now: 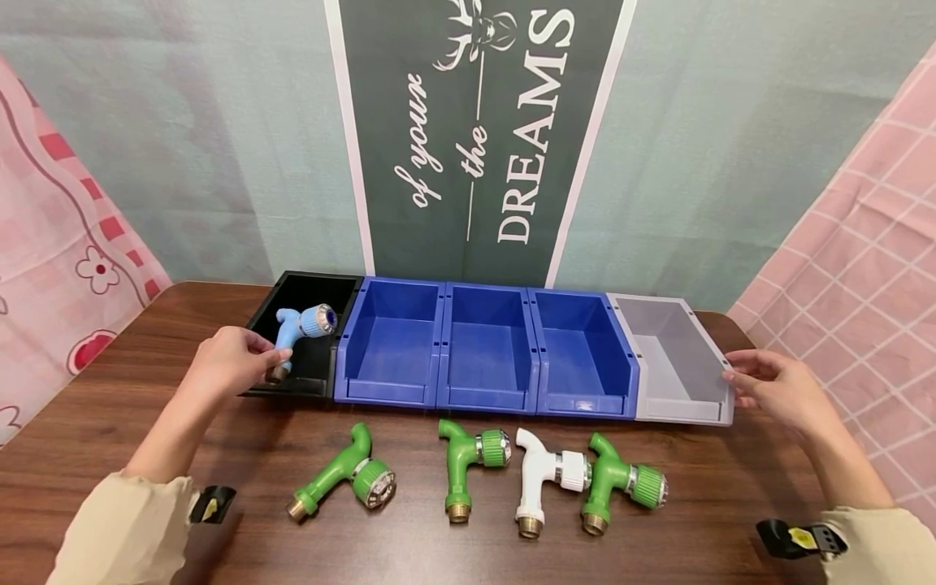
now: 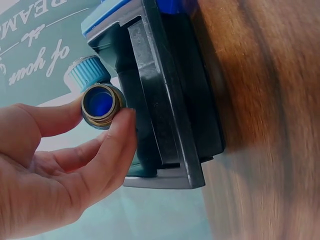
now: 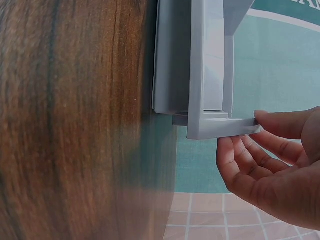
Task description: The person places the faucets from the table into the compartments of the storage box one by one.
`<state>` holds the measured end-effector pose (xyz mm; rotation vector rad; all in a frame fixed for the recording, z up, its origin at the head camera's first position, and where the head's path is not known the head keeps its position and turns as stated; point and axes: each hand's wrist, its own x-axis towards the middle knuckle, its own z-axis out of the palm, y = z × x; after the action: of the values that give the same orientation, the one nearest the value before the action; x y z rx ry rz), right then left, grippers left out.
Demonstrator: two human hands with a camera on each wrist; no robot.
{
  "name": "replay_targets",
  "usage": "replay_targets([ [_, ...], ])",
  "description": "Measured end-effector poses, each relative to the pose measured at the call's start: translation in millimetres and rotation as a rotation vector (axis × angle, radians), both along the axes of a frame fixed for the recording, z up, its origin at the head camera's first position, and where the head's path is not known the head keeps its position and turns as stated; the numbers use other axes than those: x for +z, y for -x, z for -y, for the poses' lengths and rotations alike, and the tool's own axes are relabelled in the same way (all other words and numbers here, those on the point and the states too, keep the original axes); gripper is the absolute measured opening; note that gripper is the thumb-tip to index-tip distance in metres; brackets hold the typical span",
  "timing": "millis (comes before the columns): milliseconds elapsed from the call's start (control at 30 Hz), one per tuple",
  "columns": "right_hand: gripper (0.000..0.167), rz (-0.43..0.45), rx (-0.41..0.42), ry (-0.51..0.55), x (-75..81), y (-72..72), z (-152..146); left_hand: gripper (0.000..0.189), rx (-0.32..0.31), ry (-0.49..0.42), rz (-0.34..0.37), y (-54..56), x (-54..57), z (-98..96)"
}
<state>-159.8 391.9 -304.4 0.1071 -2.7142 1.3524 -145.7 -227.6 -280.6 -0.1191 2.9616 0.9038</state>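
Note:
A light blue water tap [image 1: 289,331] is pinched between the thumb and fingers of my left hand [image 1: 236,360], over the black bin [image 1: 310,388] at the row's left end. In the left wrist view its brass threaded end [image 2: 102,107] faces the camera, and the ribbed blue knob [image 2: 90,73] shows behind it. At the other end of the row, my right hand [image 1: 786,388] grips the side rim of the grey bin [image 1: 683,411]. The right wrist view shows the thumb on top of that rim [image 3: 235,127] and the fingers curled beneath.
Three blue bins [image 1: 486,400] stand side by side between the black and grey ones. In front on the wooden table [image 1: 409,552] lie three green taps [image 1: 459,471] and a white tap [image 1: 537,479]. A printed curtain [image 1: 695,146] hangs behind.

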Motion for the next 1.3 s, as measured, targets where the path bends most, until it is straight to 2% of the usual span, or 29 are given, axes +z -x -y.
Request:
replay_targets([
  [667, 0.029, -0.02, 0.007, 0.01, -1.9, 0.3, -1, 0.038, 0.064, -0.087, 0.117, 20.4, 1.6, -4.6],
  [867, 0.03, -0.025, 0.011, 0.007, -2.2, 0.0, -1, 0.038, 0.06, -0.12, 0.121, 25.9, 0.0, -3.2],
  [1300, 0.031, -0.029, 0.011, 0.009, -2.1, 0.6, -2, 0.038, 0.072, -0.159, 0.129, 28.5, -4.2, -3.4],
])
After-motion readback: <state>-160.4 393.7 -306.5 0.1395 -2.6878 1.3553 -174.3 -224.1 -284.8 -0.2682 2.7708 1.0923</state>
